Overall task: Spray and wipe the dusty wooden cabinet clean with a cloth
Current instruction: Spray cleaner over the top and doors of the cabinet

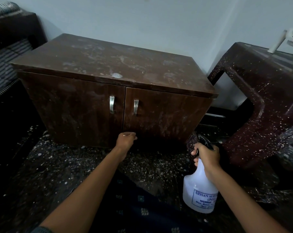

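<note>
The dusty brown wooden cabinet stands against the wall, with pale smears on its top and two shut doors with metal handles. My left hand reaches to the bottom edge of the doors near the middle, fingers curled. The spot is dark, so whether it holds anything cannot be told. No cloth shows anywhere. My right hand grips the neck of a white spray bottle with a black trigger head, held upright to the right of the cabinet's lower corner, nozzle toward the cabinet.
A dark, speckled plastic stool or chair stands close to the cabinet's right side. A striped sofa is at the left. The dark floor in front is spattered with white flecks. A pale wall lies behind.
</note>
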The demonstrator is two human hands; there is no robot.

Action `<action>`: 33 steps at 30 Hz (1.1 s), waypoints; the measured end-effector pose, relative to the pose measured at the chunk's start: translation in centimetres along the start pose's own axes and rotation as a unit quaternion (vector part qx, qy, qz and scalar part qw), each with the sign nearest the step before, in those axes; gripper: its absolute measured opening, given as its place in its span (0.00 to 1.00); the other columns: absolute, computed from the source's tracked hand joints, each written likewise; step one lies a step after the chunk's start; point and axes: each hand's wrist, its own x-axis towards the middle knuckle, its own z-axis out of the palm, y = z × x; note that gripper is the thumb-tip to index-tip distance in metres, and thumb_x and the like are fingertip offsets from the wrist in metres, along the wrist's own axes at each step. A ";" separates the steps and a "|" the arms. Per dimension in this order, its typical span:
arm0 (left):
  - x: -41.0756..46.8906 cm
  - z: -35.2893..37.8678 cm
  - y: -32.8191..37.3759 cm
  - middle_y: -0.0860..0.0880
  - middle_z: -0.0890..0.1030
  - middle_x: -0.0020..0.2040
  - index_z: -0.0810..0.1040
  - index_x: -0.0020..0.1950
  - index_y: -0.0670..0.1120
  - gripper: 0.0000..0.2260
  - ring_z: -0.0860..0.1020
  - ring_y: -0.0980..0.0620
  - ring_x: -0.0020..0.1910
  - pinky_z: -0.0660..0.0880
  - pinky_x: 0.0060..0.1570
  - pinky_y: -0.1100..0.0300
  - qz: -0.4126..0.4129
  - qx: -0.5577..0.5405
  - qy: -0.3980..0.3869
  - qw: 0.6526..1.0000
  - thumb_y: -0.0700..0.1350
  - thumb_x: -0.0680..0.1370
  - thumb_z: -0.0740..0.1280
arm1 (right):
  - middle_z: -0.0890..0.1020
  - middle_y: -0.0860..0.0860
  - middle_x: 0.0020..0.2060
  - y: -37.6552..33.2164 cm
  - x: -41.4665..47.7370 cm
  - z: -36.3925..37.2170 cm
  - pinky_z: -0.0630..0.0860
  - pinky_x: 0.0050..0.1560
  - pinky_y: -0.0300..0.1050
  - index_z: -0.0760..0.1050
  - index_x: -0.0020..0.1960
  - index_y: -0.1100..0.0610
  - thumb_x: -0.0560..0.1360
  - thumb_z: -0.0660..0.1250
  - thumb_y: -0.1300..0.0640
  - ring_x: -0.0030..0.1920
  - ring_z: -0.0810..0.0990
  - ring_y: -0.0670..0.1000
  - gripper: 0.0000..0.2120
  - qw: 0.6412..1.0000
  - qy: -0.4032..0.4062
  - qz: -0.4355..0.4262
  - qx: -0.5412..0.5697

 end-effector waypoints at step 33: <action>-1.4 -7.7 0.3 0.49 0.58 0.75 0.56 0.76 0.48 0.31 0.64 0.52 0.72 0.68 0.68 0.56 0.288 0.039 0.006 0.957 0.31 0.75 0.60 | 0.82 0.54 0.34 -8.4 -11.1 17.5 0.71 0.23 0.43 0.78 0.42 0.61 0.76 0.66 0.60 0.22 0.73 0.53 0.06 0.915 -0.244 -0.302 -0.110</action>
